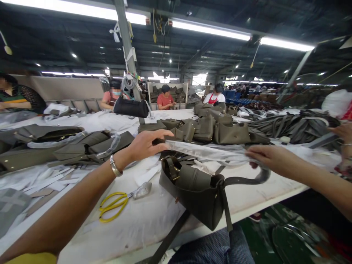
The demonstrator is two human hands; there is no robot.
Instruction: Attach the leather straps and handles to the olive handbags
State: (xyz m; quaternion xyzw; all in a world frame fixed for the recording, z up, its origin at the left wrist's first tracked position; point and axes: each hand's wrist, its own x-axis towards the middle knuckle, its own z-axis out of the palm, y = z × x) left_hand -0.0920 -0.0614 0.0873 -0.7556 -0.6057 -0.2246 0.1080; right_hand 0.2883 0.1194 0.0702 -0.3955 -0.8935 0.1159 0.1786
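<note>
A clear plastic sleeve [205,151] stretches between my two hands above the table. The fingertips of my left hand [150,144] are closed on its left end. My right hand [262,156] is closed round its right end, where the dark strap [244,180] of a handbag curves up to it. How far the strap reaches inside the sleeve is hard to see. Below my hands, the olive-grey handbag [198,190] sits tilted at the table edge, its top open. Yellow-handled scissors [114,206] lie left of the bag, with clear plastic wrapped over their blades.
More handbags [206,128] are heaped across the table, others [63,146] at the left. A pile of straps [297,126] lies at the right, near another person's hand [343,132]. A metal post [126,47] rises behind the table. Several people work farther back.
</note>
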